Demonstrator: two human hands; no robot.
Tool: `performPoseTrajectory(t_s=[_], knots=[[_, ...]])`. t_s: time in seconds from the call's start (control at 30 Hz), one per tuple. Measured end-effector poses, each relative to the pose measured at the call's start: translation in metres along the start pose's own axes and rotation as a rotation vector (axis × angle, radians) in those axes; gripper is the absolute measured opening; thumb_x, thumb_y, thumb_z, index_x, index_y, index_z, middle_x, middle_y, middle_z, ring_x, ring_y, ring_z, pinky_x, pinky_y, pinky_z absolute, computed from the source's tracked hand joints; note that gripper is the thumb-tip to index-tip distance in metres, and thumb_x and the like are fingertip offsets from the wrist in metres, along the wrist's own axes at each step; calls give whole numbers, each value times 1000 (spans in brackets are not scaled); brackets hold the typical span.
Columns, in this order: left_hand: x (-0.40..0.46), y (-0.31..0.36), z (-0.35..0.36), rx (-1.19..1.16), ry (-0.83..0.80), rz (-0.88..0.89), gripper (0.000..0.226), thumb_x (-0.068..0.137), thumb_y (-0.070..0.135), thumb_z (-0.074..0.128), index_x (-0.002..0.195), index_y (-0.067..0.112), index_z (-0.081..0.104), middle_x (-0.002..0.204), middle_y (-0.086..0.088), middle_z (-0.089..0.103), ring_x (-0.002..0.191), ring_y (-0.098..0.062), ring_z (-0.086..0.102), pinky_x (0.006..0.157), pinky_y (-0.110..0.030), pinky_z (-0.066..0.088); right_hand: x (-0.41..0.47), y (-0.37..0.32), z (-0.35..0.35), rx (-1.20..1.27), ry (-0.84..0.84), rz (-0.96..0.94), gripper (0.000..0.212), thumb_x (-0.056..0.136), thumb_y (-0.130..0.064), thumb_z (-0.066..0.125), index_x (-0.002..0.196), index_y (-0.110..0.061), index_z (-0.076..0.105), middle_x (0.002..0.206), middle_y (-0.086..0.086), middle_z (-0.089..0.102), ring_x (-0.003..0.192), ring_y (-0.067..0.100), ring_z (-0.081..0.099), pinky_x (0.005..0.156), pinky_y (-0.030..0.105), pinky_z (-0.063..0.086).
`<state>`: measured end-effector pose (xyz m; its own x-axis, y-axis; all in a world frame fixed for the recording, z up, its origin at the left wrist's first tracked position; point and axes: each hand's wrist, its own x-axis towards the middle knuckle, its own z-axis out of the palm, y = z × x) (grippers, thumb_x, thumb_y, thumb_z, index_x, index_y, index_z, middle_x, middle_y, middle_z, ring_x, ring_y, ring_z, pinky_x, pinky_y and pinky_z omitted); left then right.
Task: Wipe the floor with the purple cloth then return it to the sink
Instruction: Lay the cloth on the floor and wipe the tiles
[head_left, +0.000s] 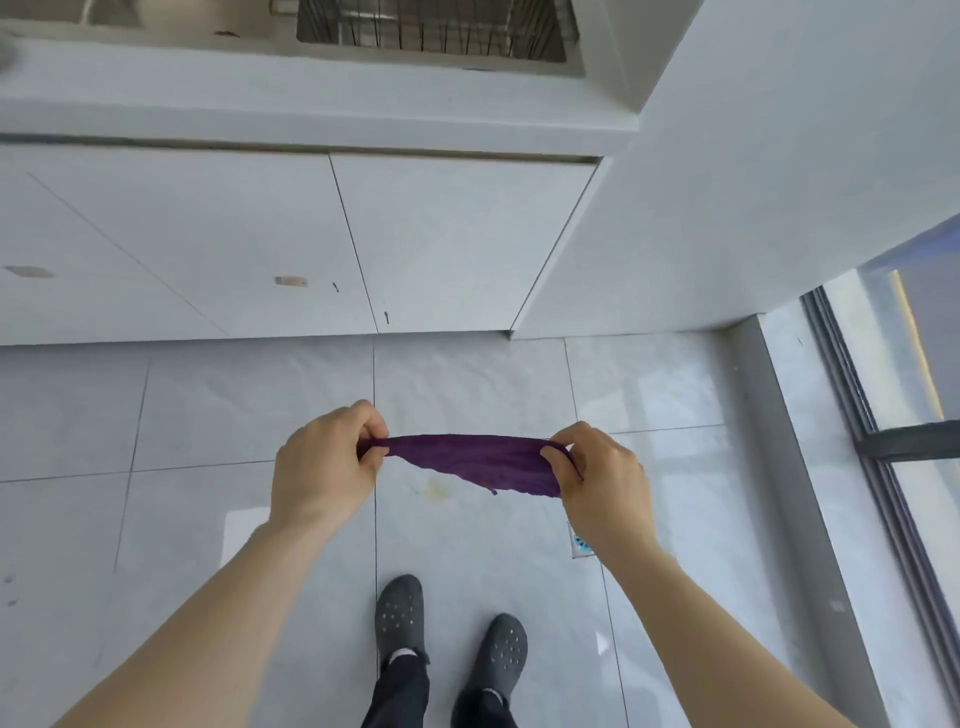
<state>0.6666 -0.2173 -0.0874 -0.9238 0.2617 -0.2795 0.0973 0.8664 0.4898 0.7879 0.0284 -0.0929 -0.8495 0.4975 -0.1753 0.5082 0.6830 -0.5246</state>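
Note:
The purple cloth is stretched in the air between both hands, well above the grey tiled floor. My left hand pinches its left corner and my right hand pinches its right end. A yellowish stain marks the tile just under the cloth. The steel sink, with a wire rack inside it, is set in the counter at the top of the view.
White cabinet doors stand under the counter ahead. A white wall block juts out on the right, with a dark-framed window beside it. A floor drain lies by my right wrist. My dark shoes stand below.

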Motion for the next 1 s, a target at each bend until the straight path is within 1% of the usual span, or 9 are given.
performPoseTrajectory(t_s=[0.1,0.2,0.33,0.5,0.6,0.67,0.77,0.87,1.0], knots=[[8,-39,44,0,-44,-45,19,84,17,67,82,32,55,69,17,68,70,-10,64,63,-36,53,-4,23,54,25,-34,35,13,96,-25,64,84,-27,60,64,-12,54,61,15,55,53,39,46],[8,-77,93,-2,-82,-92,20,84,16,67,83,32,57,73,16,69,72,-11,65,63,-35,52,-10,52,109,26,-75,56,13,96,-25,64,84,-26,60,64,-13,54,60,12,54,53,37,45],[-1,-128,169,1,-138,-142,19,84,15,69,84,31,60,77,15,68,74,-15,65,65,-37,53,-19,100,181,21,-138,52,12,96,-25,65,86,-27,60,64,-10,55,60,15,55,54,38,47],[-15,-185,266,18,-244,-185,17,87,19,67,84,33,58,75,19,70,74,-9,67,67,-37,55,-30,167,261,13,-190,32,11,95,-23,67,86,-27,62,65,-11,54,61,12,53,49,26,38],[-9,-215,321,6,-243,-186,13,89,21,66,87,32,59,77,19,69,75,-10,67,69,-37,55,-27,205,314,-8,-152,-5,9,93,-20,69,88,-24,63,74,-10,56,64,17,52,52,28,36],[3,-235,356,0,-226,-164,12,90,21,65,90,32,60,82,18,69,78,-14,66,70,-37,54,-20,228,351,-23,-119,-21,6,94,-16,66,91,-22,64,81,-7,58,70,19,54,55,31,39],[29,-269,414,4,-226,-127,11,92,22,63,94,32,60,85,17,69,80,-15,65,70,-35,52,-5,262,411,-25,-57,-34,12,96,-9,58,97,-19,64,89,-3,59,78,22,54,63,37,45],[59,-299,468,2,-207,-90,11,92,24,64,93,34,59,84,19,68,80,-12,65,70,-34,52,13,294,472,-47,23,-52,16,96,-4,56,98,-17,63,89,-1,57,79,24,51,70,41,46],[85,-331,516,-44,-138,-31,9,90,25,66,92,33,61,84,20,69,81,-9,68,73,-36,55,37,326,531,-66,127,-64,17,96,-1,55,99,-15,64,90,2,58,82,28,51,77,46,46]])
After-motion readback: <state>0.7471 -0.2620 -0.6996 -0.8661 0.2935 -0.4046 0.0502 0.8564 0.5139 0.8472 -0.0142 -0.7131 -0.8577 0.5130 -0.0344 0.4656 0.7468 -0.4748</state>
